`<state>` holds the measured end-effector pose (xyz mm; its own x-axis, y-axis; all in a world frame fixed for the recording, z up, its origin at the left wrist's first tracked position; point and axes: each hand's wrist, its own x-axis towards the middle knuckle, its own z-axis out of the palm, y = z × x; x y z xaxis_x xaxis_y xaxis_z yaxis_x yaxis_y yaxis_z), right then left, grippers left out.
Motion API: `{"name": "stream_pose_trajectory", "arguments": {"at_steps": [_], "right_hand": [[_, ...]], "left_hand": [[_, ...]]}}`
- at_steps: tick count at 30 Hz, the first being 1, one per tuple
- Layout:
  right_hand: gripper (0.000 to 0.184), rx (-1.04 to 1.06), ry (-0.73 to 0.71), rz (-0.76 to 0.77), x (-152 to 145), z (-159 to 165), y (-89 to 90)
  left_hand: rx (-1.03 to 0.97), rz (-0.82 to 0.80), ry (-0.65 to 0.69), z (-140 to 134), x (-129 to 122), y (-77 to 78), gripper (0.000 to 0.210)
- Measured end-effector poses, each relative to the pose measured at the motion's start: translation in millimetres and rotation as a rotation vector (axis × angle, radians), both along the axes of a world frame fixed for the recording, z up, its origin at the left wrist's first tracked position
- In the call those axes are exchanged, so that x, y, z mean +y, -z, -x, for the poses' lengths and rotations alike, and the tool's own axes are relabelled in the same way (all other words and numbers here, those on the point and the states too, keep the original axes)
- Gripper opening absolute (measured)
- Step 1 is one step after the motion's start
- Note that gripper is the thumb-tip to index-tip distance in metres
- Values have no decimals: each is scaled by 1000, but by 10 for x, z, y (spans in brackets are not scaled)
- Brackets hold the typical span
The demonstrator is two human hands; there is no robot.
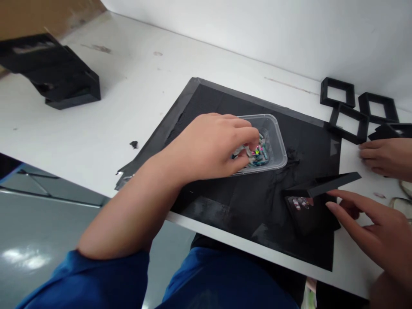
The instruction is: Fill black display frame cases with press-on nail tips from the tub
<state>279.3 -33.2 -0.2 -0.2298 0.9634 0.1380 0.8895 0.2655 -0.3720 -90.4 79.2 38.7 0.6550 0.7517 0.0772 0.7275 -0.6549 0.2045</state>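
Note:
My left hand (222, 143) reaches into a clear plastic tub (279, 150), its fingers curled down among small shiny teal and pink pieces (261, 155). Thumb and forefinger are bent toward each other; whether a piece sits between them is hidden. At the right, my right hand (375, 227) grips the edge of a black box (310, 219) between thumb and fingers. One flat black side of the box is raised at a slant. Several small pinkish, shiny spots (301, 202) show on its glossy inside. Tub and box both rest on a black mat (222, 197).
Several black square frames (337, 92) lie at the back right, near another person's hand (386, 156). A stack of black boxes (71, 81) stands at the far left. The white table (135, 56) meets a white wall behind. A black scrap (133, 144) lies left of the mat.

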Motion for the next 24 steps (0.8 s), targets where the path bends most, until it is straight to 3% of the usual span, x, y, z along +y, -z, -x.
{"name": "stream_pose_trajectory", "arguments": {"at_steps": [5,10,17,24], "right_hand": [[42,-5,18,20,-8,-10,24],[46,-22,48,63,-21,-26,51],[48,-38,88,109,-35,-74,55],[45,-24,94,77,-39,-109,65]], "left_hand": [[74,96,35,-45,51,93,41],[127,201,12,-140,61,136,32],[150,276,-38,-128,42,72,20],[122,205,-96,-50,18,-1,19]]}}
